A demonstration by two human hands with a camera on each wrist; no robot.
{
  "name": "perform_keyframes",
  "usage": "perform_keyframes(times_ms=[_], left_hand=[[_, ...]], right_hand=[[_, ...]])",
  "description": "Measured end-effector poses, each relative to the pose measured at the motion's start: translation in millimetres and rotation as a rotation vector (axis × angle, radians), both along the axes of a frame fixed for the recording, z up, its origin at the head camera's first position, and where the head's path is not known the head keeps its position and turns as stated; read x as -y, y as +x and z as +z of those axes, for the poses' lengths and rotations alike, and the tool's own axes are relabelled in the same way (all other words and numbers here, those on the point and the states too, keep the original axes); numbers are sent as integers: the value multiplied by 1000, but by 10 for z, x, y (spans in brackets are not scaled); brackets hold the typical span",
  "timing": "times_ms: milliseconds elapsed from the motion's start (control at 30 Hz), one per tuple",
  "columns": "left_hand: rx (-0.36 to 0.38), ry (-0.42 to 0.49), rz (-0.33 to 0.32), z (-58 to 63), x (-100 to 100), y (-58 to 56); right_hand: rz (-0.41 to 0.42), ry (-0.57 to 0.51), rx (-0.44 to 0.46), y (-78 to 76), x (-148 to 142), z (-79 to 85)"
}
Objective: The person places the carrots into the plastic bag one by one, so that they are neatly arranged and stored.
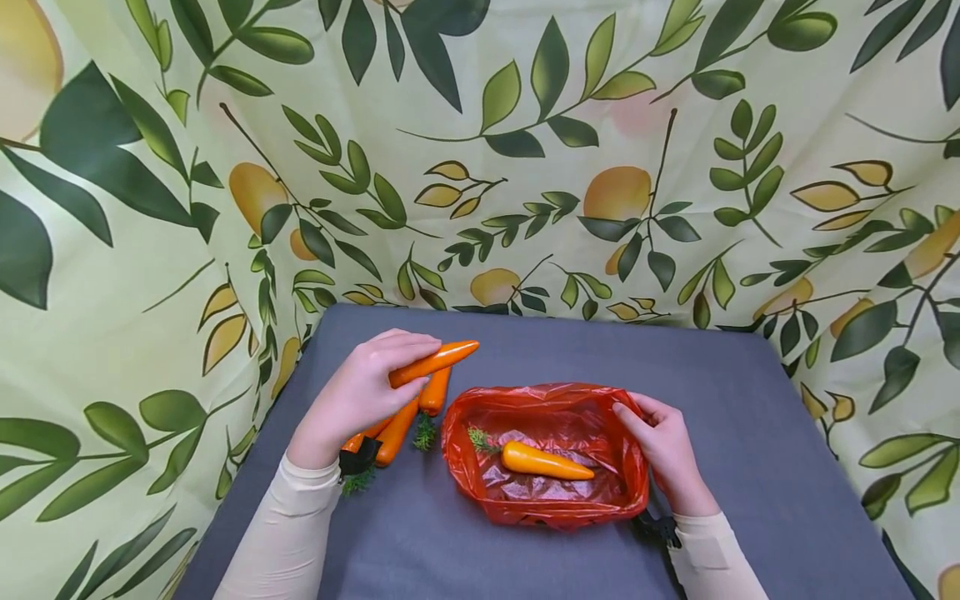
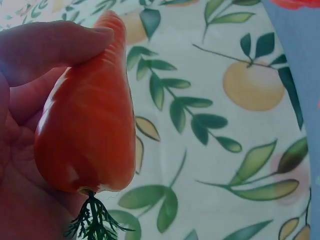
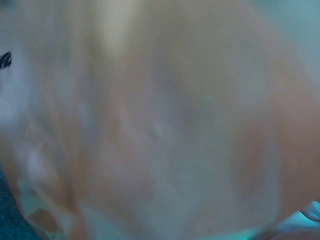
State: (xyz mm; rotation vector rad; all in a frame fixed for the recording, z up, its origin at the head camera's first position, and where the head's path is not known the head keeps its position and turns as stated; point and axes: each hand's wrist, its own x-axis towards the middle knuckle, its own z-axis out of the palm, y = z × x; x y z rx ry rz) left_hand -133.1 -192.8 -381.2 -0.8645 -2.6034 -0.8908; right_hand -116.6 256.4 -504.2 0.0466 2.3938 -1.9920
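Note:
My left hand (image 1: 367, 379) grips an orange carrot (image 1: 438, 362) above the left part of the table, its tip pointing right. In the left wrist view, the thumb lies across that carrot near its narrow end, and a green leafy top hangs from the thick end. My right hand (image 1: 670, 446) holds the right rim of an open red plastic bag (image 1: 558, 514), thumb on the inner side. Inside the bag lies a yellow-orange carrot (image 1: 546, 461) with a small green top. The right wrist view is blurred, filled mostly by a pale, close surface.
Several orange carrots (image 1: 397, 435) with green tops lie left of the bag, partly hidden under my left hand and wrist. A grey cloth covers the table (image 1: 600, 354). Leaf-and-fruit patterned curtains (image 1: 525, 208) stand behind it and along its sides.

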Motion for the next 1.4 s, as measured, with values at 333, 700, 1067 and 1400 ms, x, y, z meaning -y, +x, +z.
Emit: perform_keyframes(times_ms=[333,700,1067,1400], left_hand=[[-141,-33,-186,76,-415,17],[-97,-145,-364,-43,-983,86],[-53,-264,-435,-198,-1289,65],[4,-319,-508,-472,-1454,1]], right_hand=[[12,-23,-14,-42,11,27],[5,-17,-17,-34,28,43],[0,-30,6,-11,19,35],[3,-22,-15,11,11,20]])
